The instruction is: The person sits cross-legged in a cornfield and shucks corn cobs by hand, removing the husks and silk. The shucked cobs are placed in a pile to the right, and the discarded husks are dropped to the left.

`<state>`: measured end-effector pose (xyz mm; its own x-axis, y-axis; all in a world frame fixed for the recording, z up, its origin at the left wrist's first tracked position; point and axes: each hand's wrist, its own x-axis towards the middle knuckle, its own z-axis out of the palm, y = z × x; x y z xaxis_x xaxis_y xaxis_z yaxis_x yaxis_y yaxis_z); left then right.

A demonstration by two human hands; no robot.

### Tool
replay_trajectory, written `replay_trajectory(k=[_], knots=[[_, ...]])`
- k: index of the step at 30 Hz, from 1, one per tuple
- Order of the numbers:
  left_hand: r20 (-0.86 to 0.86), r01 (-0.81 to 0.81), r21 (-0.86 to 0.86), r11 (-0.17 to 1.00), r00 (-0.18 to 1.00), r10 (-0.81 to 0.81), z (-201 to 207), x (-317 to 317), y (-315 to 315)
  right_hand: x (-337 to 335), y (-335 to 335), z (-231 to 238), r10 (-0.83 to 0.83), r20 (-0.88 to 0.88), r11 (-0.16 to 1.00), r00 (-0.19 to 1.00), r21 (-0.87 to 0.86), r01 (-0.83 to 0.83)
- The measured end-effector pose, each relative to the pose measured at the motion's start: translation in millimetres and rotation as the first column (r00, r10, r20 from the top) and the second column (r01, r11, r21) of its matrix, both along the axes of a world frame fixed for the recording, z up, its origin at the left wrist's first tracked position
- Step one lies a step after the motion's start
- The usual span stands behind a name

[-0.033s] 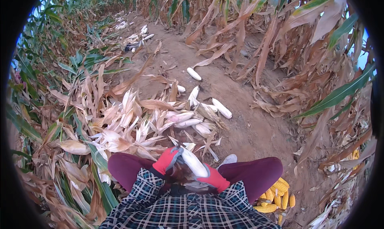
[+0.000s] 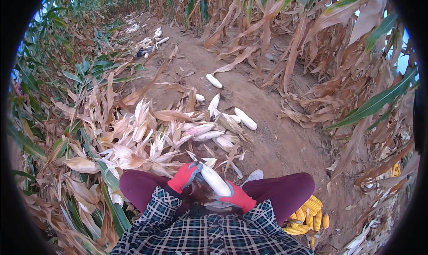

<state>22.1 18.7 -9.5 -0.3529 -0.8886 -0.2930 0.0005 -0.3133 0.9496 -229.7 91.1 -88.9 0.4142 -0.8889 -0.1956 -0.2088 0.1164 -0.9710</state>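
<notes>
An ear of corn (image 2: 215, 180) in its pale, smooth husk lies slantwise between my hands, just above my lap. My left hand (image 2: 184, 178), in a red and grey glove, is closed around its far left end. At the near right end my right hand (image 2: 240, 199), gloved the same way, grips the ear; some of those fingers are hidden beneath it. Past my knees lies a heap of dry husks (image 2: 129, 156), with several unhusked ears (image 2: 203, 129) along its right side.
Bare yellow corn cobs (image 2: 313, 204) are piled beside my right knee. Two pale ears, one farther off (image 2: 214, 80) and one closer (image 2: 245, 118), lie on the brown soil (image 2: 285, 152). Dry corn stalks (image 2: 325, 72) stand along the right; green leaves (image 2: 31, 94) crowd the left.
</notes>
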Motion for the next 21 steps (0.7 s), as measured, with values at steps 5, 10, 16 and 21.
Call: replay_trajectory(k=[5, 10, 16, 21], knots=[[0.095, 0.012, -0.057, 0.998, 0.995, -0.007, -12, 13, -3, -5, 6, 33, 0.010, -0.173, 0.972, 0.985, -0.230, -0.051], [0.020, -0.121, -0.101, 0.987, 0.992, 0.124, -32, 16, 2, -1, 10, 29, -0.079, -0.314, 0.934, 0.946, -0.354, -0.040], [-0.056, -0.170, -0.199, 0.965, 0.985, 0.163, -31, -7, -5, -5, 8, 38, -0.173, -0.242, 0.917, 0.955, -0.393, 0.067], [-0.461, -0.453, 0.111, 0.885, 0.765, 0.450, 6, -53, -4, 36, 0, 47, -0.244, -0.030, 0.939, 0.969, -0.256, 0.228]])
